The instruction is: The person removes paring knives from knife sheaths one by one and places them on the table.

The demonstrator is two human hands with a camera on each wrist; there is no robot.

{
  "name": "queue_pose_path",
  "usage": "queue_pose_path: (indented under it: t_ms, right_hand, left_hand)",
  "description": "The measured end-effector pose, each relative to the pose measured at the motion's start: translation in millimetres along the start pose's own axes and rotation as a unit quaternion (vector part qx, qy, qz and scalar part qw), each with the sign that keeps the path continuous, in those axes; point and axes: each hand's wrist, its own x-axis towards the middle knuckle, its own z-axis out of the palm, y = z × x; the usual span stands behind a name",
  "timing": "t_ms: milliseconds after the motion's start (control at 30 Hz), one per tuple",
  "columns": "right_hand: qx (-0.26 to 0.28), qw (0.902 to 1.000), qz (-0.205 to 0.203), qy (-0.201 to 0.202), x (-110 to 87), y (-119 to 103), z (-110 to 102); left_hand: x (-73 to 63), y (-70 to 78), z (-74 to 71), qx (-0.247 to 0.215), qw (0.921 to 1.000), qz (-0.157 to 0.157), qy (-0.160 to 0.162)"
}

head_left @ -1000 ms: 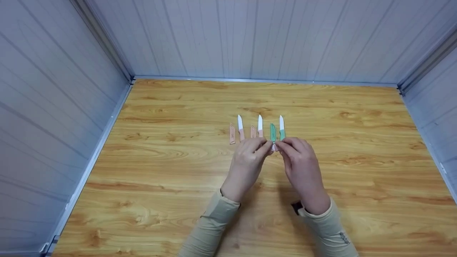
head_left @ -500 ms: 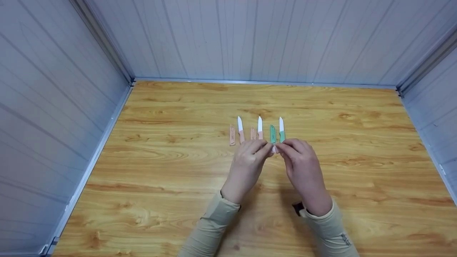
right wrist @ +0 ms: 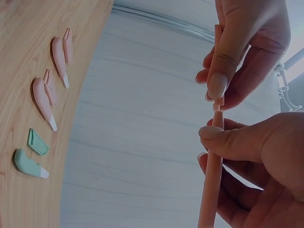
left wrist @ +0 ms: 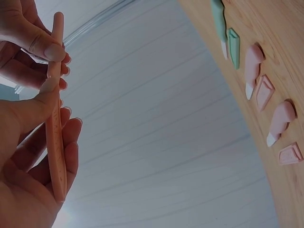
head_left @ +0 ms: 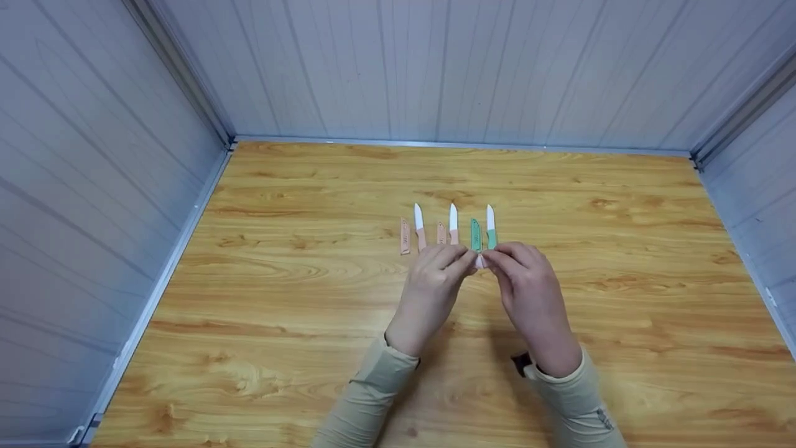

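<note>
Both hands meet over the front of a row of small knives in the head view. My left hand (head_left: 432,283) pinches a narrow pink blade sheath (left wrist: 56,142), its engraved side showing in the left wrist view. With thumb and fingers, my right hand (head_left: 532,289) grips the pink handle of a paring knife (right wrist: 211,183). Sheath and handle stand in line, end to end. A short bit of white blade (right wrist: 217,108) shows between them in the right wrist view; the rest of the blade is hidden.
On the wooden table (head_left: 280,348) lie two pink knives, left (head_left: 419,224) and middle (head_left: 453,221), and a green knife (head_left: 490,224). Beside them lie two pink sheaths, left (head_left: 405,236) and middle (head_left: 441,233), and a green sheath (head_left: 476,234). Pale panels (head_left: 410,68) enclose the table.
The hands stay together, with only a very slight drift to the right. Both keep their hold, and the knives and sheaths on the table lie as before.
</note>
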Motion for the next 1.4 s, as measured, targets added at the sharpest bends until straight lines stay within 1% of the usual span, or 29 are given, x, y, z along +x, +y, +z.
queue_pose_path:
  t_ms: [167,433,533,633,733,867,1000,1233,1400]
  right_hand:
    - [-0.003,1.0,0.004,-0.007,-0.5,0.1,-0.6]
    - [-0.003,0.9999,0.007,-0.008,-0.3,1.3,-2.1]
    - [-0.005,0.9999,0.009,-0.012,-0.3,1.7,-2.9]
    - [-0.005,0.9999,0.008,-0.007,-0.8,1.3,-2.6]
    - [-0.009,0.9999,0.006,-0.003,-1.2,0.4,-2.1]
    - [-0.018,0.9998,0.005,-0.002,-1.1,-0.7,-2.3]
    - [-0.018,0.9998,0.004,-0.002,-0.6,-0.4,-2.6]
    - [-0.015,0.9999,0.003,-0.002,-0.4,1.0,-2.3]
    - [-0.016,0.9998,0.005,-0.008,-0.6,1.3,-3.0]
  left_hand:
    - [0.1,0.3,-1.1,0.0,1.0,-0.004,0.0]
    - [0.4,-0.1,0.1,0.001,1.0,0.002,-0.002]
    - [0.6,0.4,0.2,0.008,0.9999,0.005,-0.005]
    - [1.0,1.3,0.0,0.017,0.9998,0.009,-0.01]
    - [1.7,1.7,-0.3,0.025,0.9995,0.016,-0.005]
    - [2.0,1.3,-0.1,0.031,0.9992,0.024,0.008]
    - [1.8,0.8,0.6,0.031,0.9992,0.021,0.01]
    - [1.0,0.5,0.2,0.021,0.9998,0.007,-0.001]
    - [0.5,-0.2,-1.7,0.02,0.9997,0.009,-0.007]
